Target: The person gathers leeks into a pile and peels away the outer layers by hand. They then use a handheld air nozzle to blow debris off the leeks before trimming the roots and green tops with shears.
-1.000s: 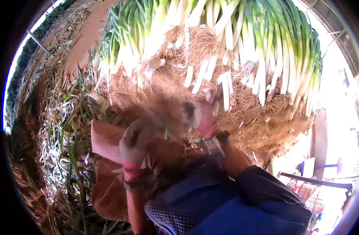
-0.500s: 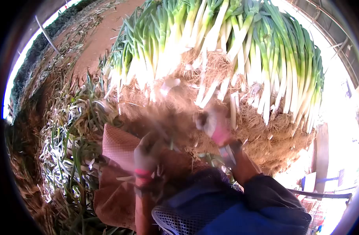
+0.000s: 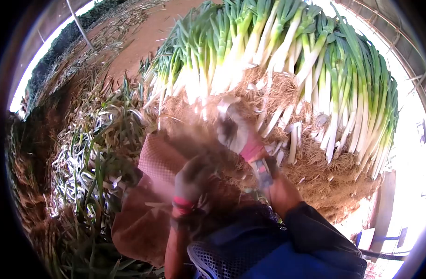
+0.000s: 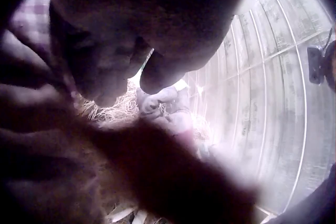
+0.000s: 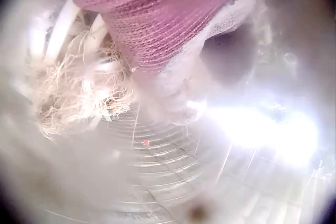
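In the head view my left hand (image 3: 192, 179), in a pale work glove with a red cuff, is curled over a reddish-brown sack (image 3: 150, 228). Brown blur hides what is at its fingertips; I cannot tell what it holds. My right hand (image 3: 236, 128), gloved with a pink cuff, has bent fingers and a dark palm turned inward. It overlaps the root ends of the leeks (image 3: 338, 111). The left wrist view has the left hand (image 4: 157, 40) dark and close, with the right hand (image 4: 165, 111) beyond it. Pink cuff fabric (image 5: 163, 24) fills the top of the right wrist view.
Leeks are heaped with white stems and tangled roots (image 3: 282, 90) facing me. Loose soil (image 3: 315, 188) lies below them. Cut leaves (image 3: 82, 162) cover the ground at the left. A pinkish checked sack (image 3: 161, 158) lies beside the left hand. A board (image 3: 385, 209) stands at the right.
The head view has shifted, so the heap sits lower and further right. My right hand has moved up and left relative to the leeks. The left hand stays by the sack.
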